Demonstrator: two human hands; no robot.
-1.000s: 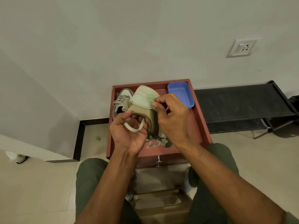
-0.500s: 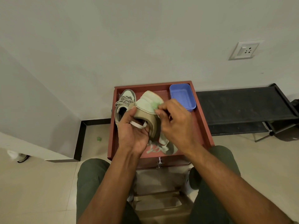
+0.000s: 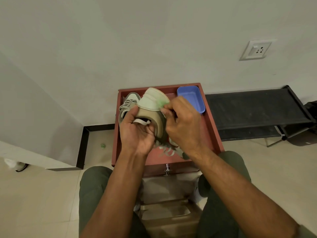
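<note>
Now the left grip (image 3: 137, 134) curls round a sneaker (image 3: 151, 100), and the right grip (image 3: 183, 126) pinches a green wipe (image 3: 161, 102) against it; the red counter (image 3: 211, 133) carries a second sneaker (image 3: 129, 102) and a blue tub (image 3: 191, 98).

Bare counter (image 3: 210, 133) lies along the right side, near of the blue tray (image 3: 191, 98) in the far right corner. The held shoe (image 3: 151, 100) blocks the middle, a second shoe (image 3: 128, 102) fills the far left, and the wall (image 3: 154, 48) closes the far edge.
</note>
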